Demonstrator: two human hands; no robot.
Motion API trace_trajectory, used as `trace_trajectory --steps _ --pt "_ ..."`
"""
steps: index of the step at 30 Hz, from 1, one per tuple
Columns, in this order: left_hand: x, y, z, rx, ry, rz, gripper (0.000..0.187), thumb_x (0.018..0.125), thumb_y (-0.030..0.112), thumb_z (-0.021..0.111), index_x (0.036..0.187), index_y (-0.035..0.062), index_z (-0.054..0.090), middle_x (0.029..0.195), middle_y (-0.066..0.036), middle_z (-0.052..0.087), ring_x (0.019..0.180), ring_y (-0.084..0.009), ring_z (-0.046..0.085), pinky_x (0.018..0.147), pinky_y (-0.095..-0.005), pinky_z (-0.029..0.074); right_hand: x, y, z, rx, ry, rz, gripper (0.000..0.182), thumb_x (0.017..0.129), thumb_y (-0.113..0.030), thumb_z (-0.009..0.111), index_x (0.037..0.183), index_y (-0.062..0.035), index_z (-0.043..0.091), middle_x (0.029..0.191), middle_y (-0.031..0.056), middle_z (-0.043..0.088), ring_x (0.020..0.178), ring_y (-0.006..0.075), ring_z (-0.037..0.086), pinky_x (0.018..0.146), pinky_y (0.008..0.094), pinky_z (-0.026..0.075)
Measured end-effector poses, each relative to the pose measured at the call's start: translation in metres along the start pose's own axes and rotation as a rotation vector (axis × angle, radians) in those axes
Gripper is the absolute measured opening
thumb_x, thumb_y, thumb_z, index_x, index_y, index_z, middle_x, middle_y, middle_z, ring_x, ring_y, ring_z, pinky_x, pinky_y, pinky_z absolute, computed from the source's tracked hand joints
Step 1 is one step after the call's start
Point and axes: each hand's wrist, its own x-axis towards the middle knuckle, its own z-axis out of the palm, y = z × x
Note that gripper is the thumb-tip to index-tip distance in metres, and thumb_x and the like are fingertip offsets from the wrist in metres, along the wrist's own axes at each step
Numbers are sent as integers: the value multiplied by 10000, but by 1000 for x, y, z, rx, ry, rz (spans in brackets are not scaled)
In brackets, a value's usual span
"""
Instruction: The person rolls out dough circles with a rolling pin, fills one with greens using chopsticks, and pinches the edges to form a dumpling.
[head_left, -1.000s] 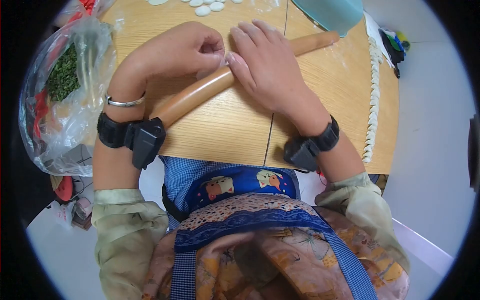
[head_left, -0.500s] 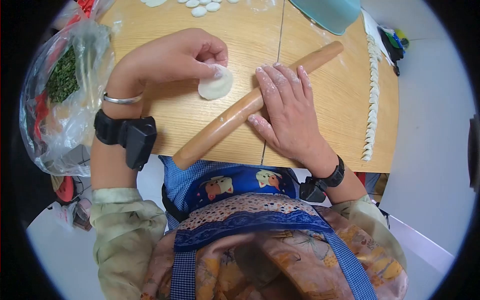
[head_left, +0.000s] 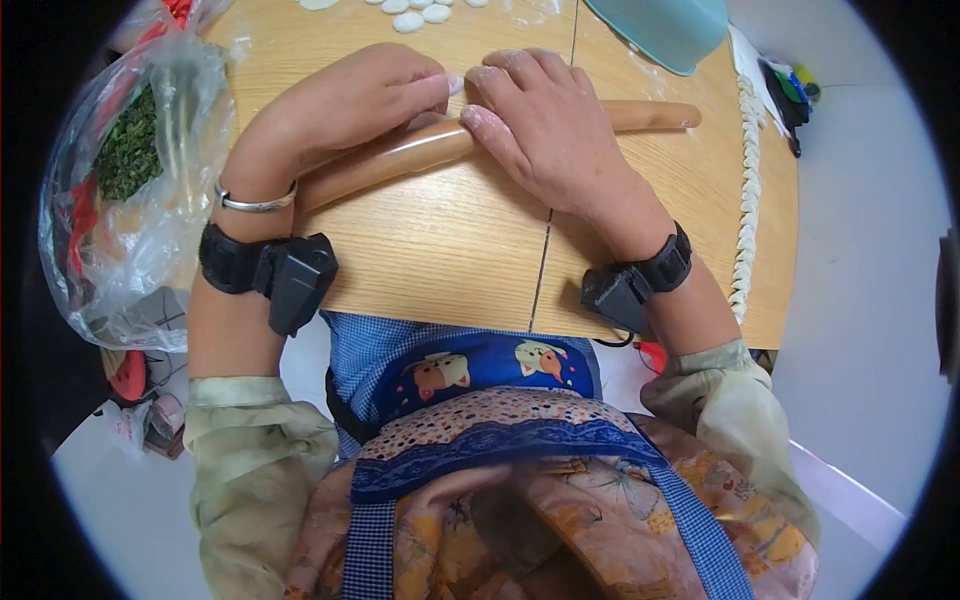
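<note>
A wooden rolling pin lies slantwise on the wooden table. My right hand rests over its middle, fingers curved over the wood. Just behind the pin, my left hand has thumb and fingers pressed together. The dough round it pinched before is almost wholly hidden now; only a pale bit shows between the hands near the pin. Several small flat dough pieces lie at the table's back.
At the left is a clear plastic bag with chopped greens. A teal basin stands at the back right. A long row of folded dumplings runs along the table's right side.
My right hand has moved up and left, with the rolling pin shifted away from the table's front edge. The dough round has gone mostly out of sight between my left hand and the pin.
</note>
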Motion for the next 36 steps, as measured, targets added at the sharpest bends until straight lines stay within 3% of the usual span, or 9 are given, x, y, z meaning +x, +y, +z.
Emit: trace_trajectory --steps 3,6,13,18,22,24,29,34,36 --pt "-2 9 -3 -112 -146 -198 227 948 188 620 859 -20 616 685 -26 559 646 -93 491 606 -274 422 -7 -4 -2 9 67 -18 431 908 -386 589 1185 -56 587 1186 145 573 1143 335 517 953 477 393" --pt "3 6 -9 -6 -246 -186 160 898 122 668 851 -17 604 699 3 560 678 -62 499 619 -249 430 -33 -21 -15 4 19 8 520 892 -391 610 1293 -65 558 1283 161 547 1232 335 486 1027 515 352" --pt "2 -3 -13 -167 -198 -273 114 901 106 666 890 3 619 758 40 574 714 -42 515 620 -226 433 -67 -39 -30 66 -92 105 618 866 -367 659 1391 -80 506 1374 124 519 1332 312 436 1161 543 219" --pt "0 -16 -8 -218 134 -429 120 937 131 649 918 15 623 778 43 576 722 -38 518 626 -220 437 -66 -35 -32 120 -104 104 580 861 -310 667 1372 -78 519 1341 122 536 1307 303 457 1162 542 232" --pt "-1 -15 -32 47 108 -461 112 944 120 634 938 7 632 781 17 600 712 -54 562 602 -222 450 -68 -33 -31 170 -66 85 541 852 -265 675 1336 -58 546 1297 128 562 1282 300 476 1159 541 248" --pt "1 -29 -51 148 263 -432 173 890 134 655 922 -36 665 725 -50 658 682 -114 614 625 -278 492 -70 -29 -30 187 -41 73 536 852 -261 674 1331 -56 549 1289 127 566 1278 299 478 1161 539 250" --pt "30 -46 -97 157 400 -603 164 906 127 626 962 -16 682 803 -62 696 705 -111 655 623 -252 498 -74 -27 -29 226 -7 66 497 851 -235 674 1300 -47 574 1259 124 582 1268 293 485 1167 529 258" --pt "45 -61 -117 -290 651 -679 138 914 159 665 948 27 682 780 -38 690 599 -93 601 550 -236 452 -74 -25 -30 230 21 39 426 855 -221 674 1239 -47 614 1212 117 603 1250 282 496 1167 516 273" --pt "35 -85 -128 -268 606 -720 149 908 173 681 934 25 679 789 -39 692 620 -86 601 557 -233 452 -75 -25 -30 225 20 40 418 858 -224 672 1233 -47 616 1206 115 604 1246 279 498 1168 513 272"
